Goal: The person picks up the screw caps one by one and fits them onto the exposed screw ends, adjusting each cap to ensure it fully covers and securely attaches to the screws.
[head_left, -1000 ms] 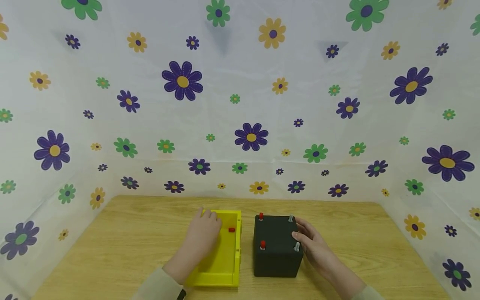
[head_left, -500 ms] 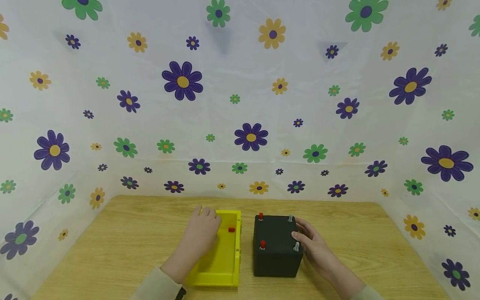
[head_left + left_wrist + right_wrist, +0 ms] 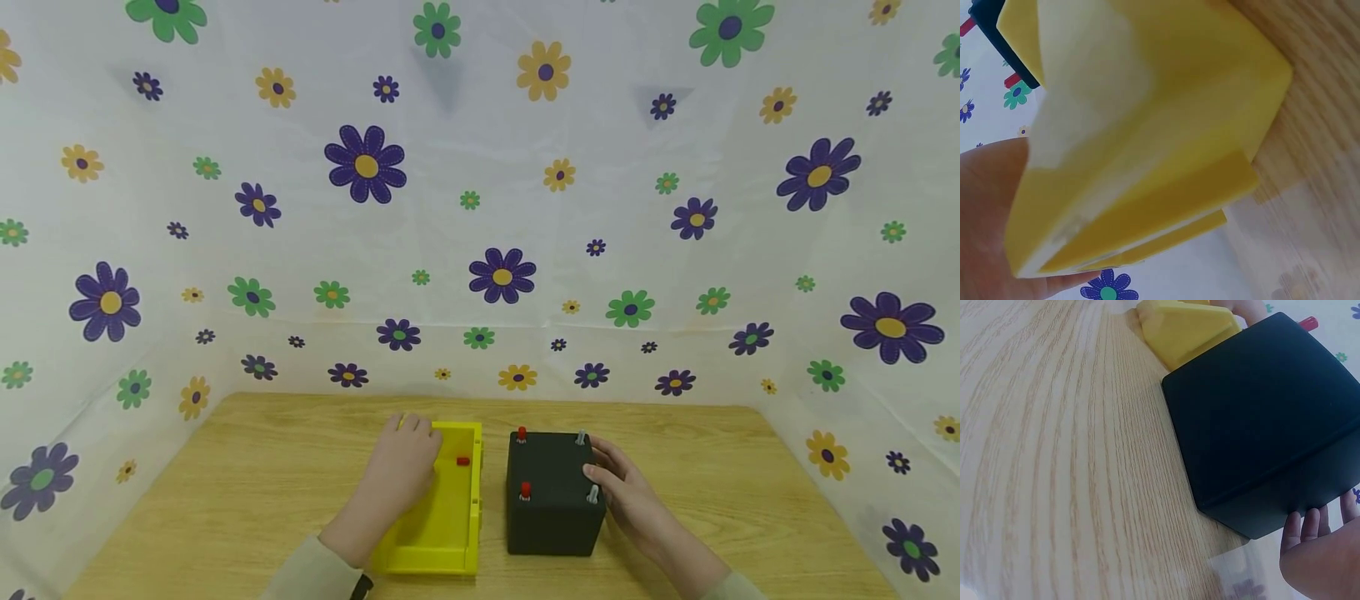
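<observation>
Black box (image 3: 553, 467) and yellow bin (image 3: 431, 558) stand side by side with a gap between them, either side of the middle of the wooden surface (image 3: 262, 467), their back ends near its far edge. Upright from the box's top are two red-capped pegs (image 3: 526, 491) at its left corners and two grey pegs (image 3: 593, 494) at its right corners. On the box's right side the right hand (image 3: 628, 490) holds on: its thumb lies at the top's right edge and its fingers, slightly apart and bent, go round the far right corner. Inside the open-topped bin, a small red piece (image 3: 462, 461) sits toward the far right corner. The left hand (image 3: 407, 462) reaches over the bin's left wall near the far left corner, knuckles up and fingers bent; their tips are hidden, so whether they grasp anything cannot be told. A pale sleeve (image 3: 315, 571) and a black band (image 3: 362, 587) show at that wrist. White cloth (image 3: 465, 117) printed with purple, green and yellow flowers rises behind the surface's far edge and along both sides.
</observation>
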### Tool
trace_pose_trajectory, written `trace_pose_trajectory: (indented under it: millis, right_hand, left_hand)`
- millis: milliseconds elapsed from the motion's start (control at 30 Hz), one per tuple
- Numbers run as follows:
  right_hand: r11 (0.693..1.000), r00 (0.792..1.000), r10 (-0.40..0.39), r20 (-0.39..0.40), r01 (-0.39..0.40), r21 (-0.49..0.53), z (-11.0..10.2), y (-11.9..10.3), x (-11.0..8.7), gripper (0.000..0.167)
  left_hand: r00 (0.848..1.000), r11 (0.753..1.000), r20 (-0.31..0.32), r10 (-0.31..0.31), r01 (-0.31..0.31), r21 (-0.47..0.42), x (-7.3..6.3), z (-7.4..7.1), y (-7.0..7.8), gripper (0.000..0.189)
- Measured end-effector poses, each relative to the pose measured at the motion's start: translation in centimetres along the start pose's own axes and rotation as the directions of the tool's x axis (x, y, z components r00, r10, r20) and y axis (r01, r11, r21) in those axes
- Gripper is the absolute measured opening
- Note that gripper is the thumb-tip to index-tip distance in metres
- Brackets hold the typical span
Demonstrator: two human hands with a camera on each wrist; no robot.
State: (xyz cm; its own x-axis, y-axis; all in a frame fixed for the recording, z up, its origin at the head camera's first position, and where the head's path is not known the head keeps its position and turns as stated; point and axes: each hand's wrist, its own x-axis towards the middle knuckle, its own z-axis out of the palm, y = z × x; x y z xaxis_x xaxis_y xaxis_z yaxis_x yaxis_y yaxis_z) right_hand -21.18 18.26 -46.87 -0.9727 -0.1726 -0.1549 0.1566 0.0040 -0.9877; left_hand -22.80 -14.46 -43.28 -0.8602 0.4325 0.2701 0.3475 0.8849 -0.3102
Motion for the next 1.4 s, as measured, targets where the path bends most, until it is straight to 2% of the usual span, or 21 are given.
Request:
trace_pose_trajectory:
  millis: [133, 467, 733, 1000, 1233, 1400]
  right_hand:
    - [1.000, 1.000, 0.001, -0.001, -0.001, 0.001, 0.0, 0.1, 0.0, 0.065]
    - [1.000, 1.000, 0.005, -0.004, -0.005, 0.011, 0.1, -0.1, 0.0, 0.064]
    - [1.000, 1.000, 0.001, 0.003, -0.001, 0.014, 0.0, -0.2, -0.2, 0.064]
    - [1.000, 1.000, 0.000, 0.006, 0.000, 0.022, -0.1, -0.1, -0.1, 0.064]
    - [1.000, 1.000, -0.002, 0.012, 0.001, 0.020, -0.2, -0.1, -0.1, 0.064]
    - [1.000, 1.000, -0.001, 0.005, 0.000, 0.016, -0.2, 0.0, -0.1, 0.064]
  left_hand:
    - [0.999, 1.000, -0.035, 0.017, -0.016, 0.009, 0.1, 0.0, 0.0, 0.015]
    - [0.997, 1.000, -0.066, 0.031, -0.030, 0.003, 0.6, -0.4, 0.1, 0.014]
    - [0.999, 0.999, -0.033, 0.021, -0.022, -0.031, 0.9, -0.6, 0.1, 0.018]
    - [0.999, 0.999, -0.031, 0.021, -0.022, -0.049, 1.1, -1.2, 0.4, 0.020]
    - [0.998, 0.999, -0.054, 0.037, -0.039, -0.036, 1.3, -1.5, 0.8, 0.020]
    - [0.999, 0.998, -0.027, 0.039, -0.041, -0.047, 1.4, -1.6, 1.0, 0.023]
